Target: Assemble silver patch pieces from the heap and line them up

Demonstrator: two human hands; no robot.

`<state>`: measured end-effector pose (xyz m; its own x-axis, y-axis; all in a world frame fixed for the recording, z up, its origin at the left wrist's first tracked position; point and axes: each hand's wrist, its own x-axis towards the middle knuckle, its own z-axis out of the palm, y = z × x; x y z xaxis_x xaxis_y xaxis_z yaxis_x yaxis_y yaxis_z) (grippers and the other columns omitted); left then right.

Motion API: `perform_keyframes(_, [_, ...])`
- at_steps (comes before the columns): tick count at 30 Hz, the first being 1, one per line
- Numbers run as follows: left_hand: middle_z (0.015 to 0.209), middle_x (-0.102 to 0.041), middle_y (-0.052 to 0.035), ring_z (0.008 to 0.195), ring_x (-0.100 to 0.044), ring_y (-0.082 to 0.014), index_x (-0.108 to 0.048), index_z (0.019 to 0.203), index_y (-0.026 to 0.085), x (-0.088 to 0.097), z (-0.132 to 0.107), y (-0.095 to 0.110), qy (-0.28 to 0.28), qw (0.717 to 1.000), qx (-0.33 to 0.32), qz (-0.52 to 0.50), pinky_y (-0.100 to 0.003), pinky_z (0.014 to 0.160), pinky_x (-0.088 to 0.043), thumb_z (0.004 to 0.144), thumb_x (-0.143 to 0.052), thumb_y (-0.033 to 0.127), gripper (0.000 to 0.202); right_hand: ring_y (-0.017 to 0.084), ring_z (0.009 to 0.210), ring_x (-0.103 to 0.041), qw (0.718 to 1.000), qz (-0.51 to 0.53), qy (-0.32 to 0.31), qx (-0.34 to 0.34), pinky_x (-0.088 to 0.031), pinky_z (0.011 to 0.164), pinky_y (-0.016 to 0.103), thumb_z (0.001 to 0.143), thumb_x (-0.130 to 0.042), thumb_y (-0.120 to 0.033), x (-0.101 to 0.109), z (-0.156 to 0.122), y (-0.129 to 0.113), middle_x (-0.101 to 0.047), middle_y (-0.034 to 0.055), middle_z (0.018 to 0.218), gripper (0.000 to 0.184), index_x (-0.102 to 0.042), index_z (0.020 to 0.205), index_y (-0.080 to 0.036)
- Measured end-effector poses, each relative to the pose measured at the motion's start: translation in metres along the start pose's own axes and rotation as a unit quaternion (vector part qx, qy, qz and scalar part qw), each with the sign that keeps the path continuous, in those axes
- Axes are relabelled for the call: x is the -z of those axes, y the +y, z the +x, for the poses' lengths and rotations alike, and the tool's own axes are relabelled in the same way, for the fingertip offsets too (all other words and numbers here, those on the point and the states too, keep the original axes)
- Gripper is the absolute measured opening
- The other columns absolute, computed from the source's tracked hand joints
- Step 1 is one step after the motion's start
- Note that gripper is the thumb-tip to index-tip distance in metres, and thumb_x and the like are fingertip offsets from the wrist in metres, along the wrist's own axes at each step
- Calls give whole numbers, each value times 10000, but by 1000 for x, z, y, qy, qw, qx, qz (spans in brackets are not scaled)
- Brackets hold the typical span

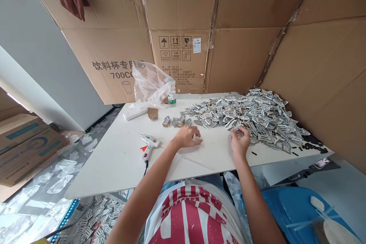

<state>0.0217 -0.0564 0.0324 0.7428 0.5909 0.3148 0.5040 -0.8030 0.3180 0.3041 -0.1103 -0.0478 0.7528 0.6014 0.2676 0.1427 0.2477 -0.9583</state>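
Observation:
My left hand hovers over the white table with thumb and fingers curved apart, nothing visible between them. Just beyond it stands a short row of stacked metal pieces. At the near edge of a large pile of flat silver-and-white metal pieces, my right hand pinches what looks like one such piece, partly covered by the fingers. Left of my left forearm, a white glue gun with an orange trigger lies on its side. A clear glue stick rests near the table's front edge.
Cardboard walls enclose the table's back and right. A plastic bag, a small bottle and a brown scrap are at the back left. Small black pieces lie at the right. A blue stool stands lower right.

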Motion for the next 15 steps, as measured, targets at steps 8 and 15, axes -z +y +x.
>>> perform_keyframes(8, [1057,-733,-31,816,-657,-166,-830,1090,265,-3,1,-1,-65,994,-4,-84,-296,752,-483,774,-901,531,419,256,1018,-696,998,-21,48,37,-580,940,438,782,-777,-508,3,-2,0,-704,83,1073,424,-650,1069,-223])
perform_keyframes(15, [1046,-751,-35,796,-641,-147,-859,1026,264,-12,3,-8,-98,988,-17,-117,-280,744,-471,829,-888,444,269,252,957,-706,996,34,-63,-56,-577,775,358,771,-815,-546,-5,-45,-16,-720,103,1151,502,-723,1136,-212])
